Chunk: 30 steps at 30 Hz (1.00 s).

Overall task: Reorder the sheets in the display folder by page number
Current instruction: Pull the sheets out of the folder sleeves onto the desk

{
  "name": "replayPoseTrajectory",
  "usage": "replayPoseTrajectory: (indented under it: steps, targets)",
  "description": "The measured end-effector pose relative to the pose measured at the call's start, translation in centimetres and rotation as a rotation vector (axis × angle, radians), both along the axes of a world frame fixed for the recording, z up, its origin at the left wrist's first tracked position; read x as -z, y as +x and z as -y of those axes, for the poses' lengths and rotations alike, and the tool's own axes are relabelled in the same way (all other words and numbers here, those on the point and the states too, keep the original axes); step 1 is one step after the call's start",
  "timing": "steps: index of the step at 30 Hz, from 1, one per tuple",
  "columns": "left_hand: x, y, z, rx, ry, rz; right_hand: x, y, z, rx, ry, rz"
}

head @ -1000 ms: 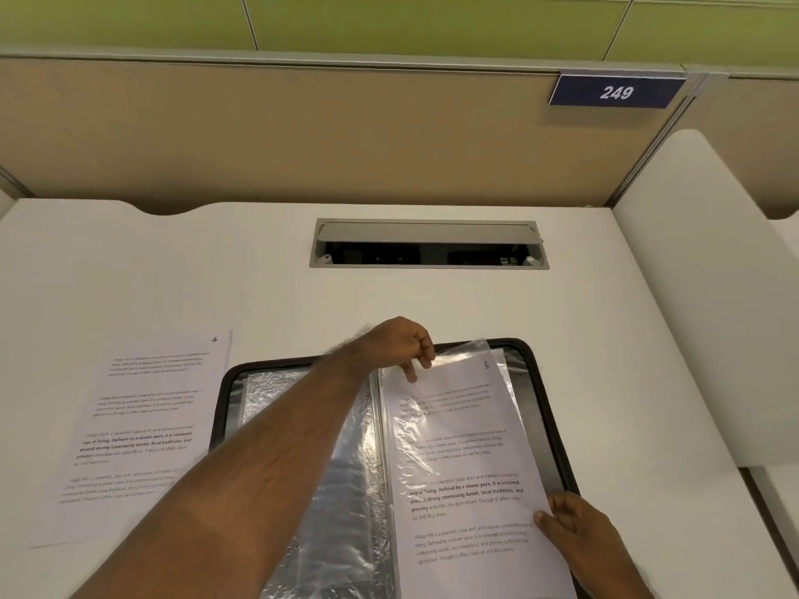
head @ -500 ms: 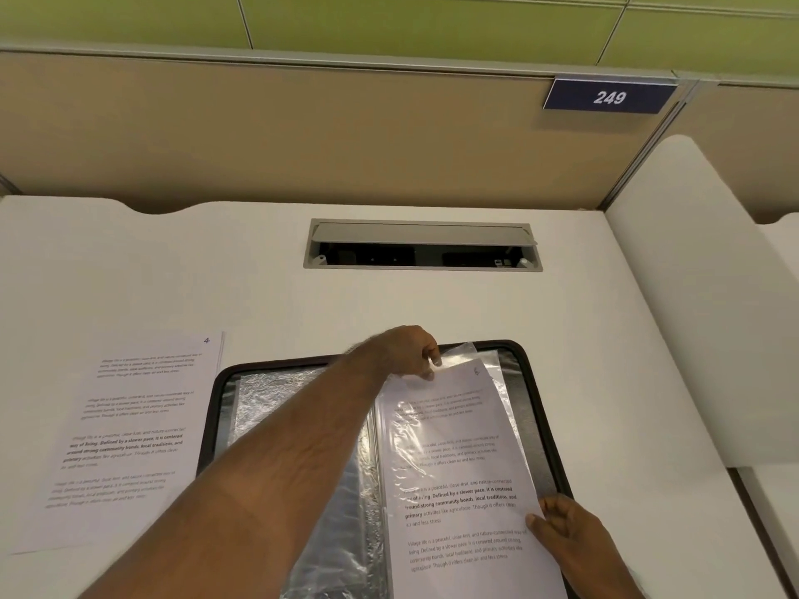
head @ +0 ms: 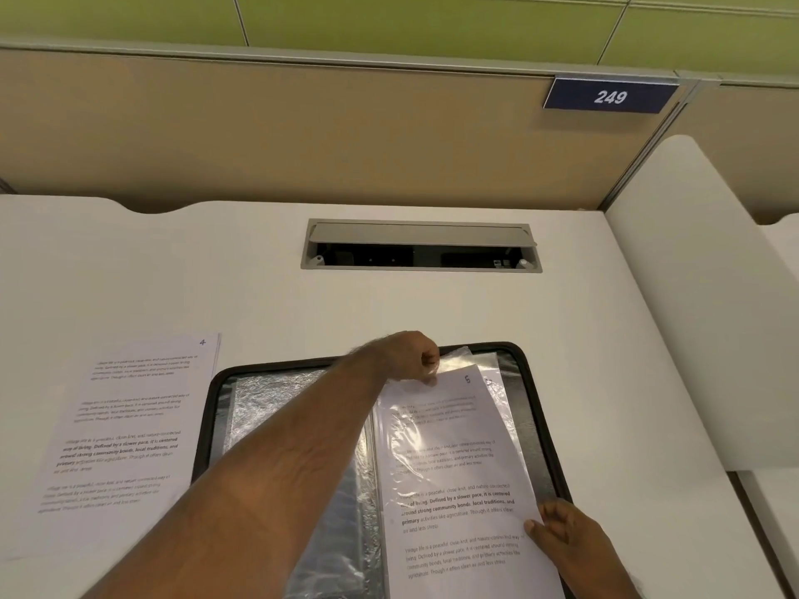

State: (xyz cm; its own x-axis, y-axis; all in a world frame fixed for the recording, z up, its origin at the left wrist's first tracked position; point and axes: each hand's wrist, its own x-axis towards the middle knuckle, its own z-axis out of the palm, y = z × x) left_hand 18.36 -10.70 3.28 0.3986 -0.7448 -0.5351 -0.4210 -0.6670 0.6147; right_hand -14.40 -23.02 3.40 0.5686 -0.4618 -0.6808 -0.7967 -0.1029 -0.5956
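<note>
we look down at a black folder (head: 534, 408) lying open on a white desk (head: 302, 304), and we place everything else from it. both its halves hold crinkled clear sleeves (head: 276, 408). on its right half lies sheet 5 (head: 458, 482), printed side up, the number showing at its top right corner. the sheet sits a little askew, its top leaning left, and its lower end runs off the near edge of our view. a clear sleeve edge (head: 475, 358) sticks up just past the sheet's far end, and we cannot tell how much of the sheet lies inside that sleeve.

our left hand (head: 415, 354) reaches across the folder's left half to the far end of the right half. its fingers are curled and pinch the clear plastic where it meets the top of sheet 5. our right hand (head: 562, 536) is at the folder's near right edge; its thumb presses on top of sheet 5's right margin with the fingers curled beneath, so it grips that edge.

just left of the folder, sheet 4 (head: 125, 425) lies flat on the desk, face up, its right edge almost touching the folder's rim. beyond the folder, toward the back of the desk, a grey cable hatch (head: 421, 233) is open. behind that stands a tan partition (head: 302, 131) with a blue plate (head: 609, 96) reading 249. a white divider (head: 691, 317) rises to the folder's right.
</note>
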Motion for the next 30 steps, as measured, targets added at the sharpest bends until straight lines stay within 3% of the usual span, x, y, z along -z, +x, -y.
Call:
replayPoseTrajectory:
  steps: [12, 23, 30]
  targets:
    - [-0.9, 2.6, 0.6, -0.082, -0.058, 0.233, 0.2, -0.2, 0.5, 0.08, 0.082, -0.012]
    - [-5.5, 7.0, -0.1, -0.54, -0.323, 0.541, 0.7, 0.4, 0.1, 0.192, 0.117, -0.008]
    - [-10.6, 10.2, -6.3, -0.796, -0.535, 0.746, 1.0, 0.6, 0.1, 0.189, 0.132, -0.006]
